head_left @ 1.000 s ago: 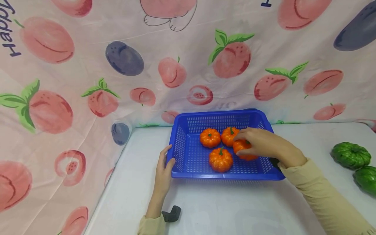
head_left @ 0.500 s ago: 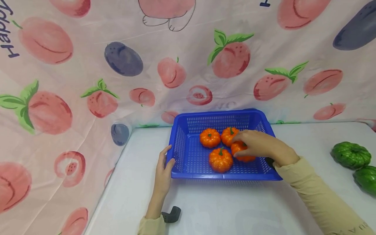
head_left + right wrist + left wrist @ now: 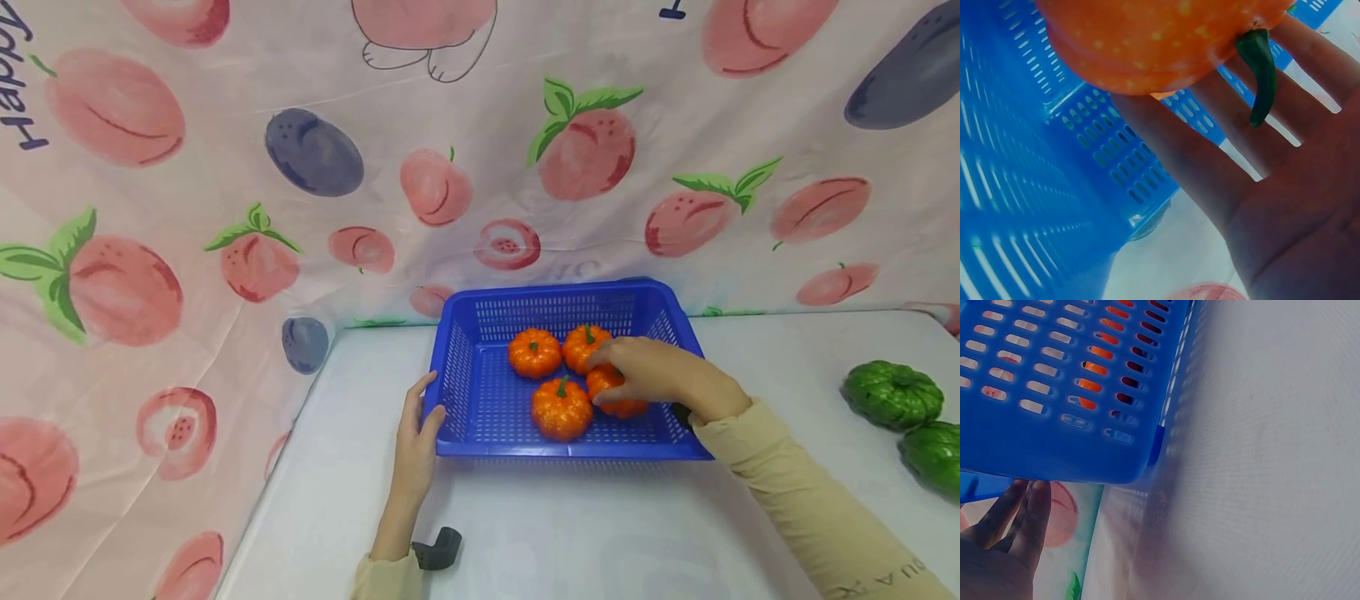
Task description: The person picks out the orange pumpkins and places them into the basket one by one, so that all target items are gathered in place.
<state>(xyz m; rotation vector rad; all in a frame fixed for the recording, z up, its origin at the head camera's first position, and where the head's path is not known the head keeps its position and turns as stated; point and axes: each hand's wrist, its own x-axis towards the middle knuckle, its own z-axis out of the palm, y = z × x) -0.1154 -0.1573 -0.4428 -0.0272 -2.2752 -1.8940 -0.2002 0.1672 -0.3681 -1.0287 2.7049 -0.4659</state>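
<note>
A blue plastic basket (image 3: 498,450) with slotted walls holds several small orange pumpkins, among them a front one (image 3: 561,410) and a back left one (image 3: 534,353). My left hand (image 3: 413,458) grips the basket's left rim; in the left wrist view its fingertips (image 3: 1039,492) meet the rim from outside. Inside the basket at the right, my right hand (image 3: 651,367) holds another pumpkin (image 3: 619,402) from above, thumb on the near side and fingers on the far side. The right wrist view shows this pumpkin (image 3: 1147,47) against the fingers, its green stem pointing toward the palm.
Two green pumpkin-like vegetables, one ribbed (image 3: 892,395) and one smoother (image 3: 933,458), lie on the white table (image 3: 570,533) at the right. A fruit-print cloth (image 3: 465,108) hangs behind the basket and along the left side. A black strap piece (image 3: 441,550) sits at the left wrist.
My right hand has shifted left and slightly nearer with the pumpkin, bringing it close to the front pumpkin. The left hand has stayed at the basket's rim.
</note>
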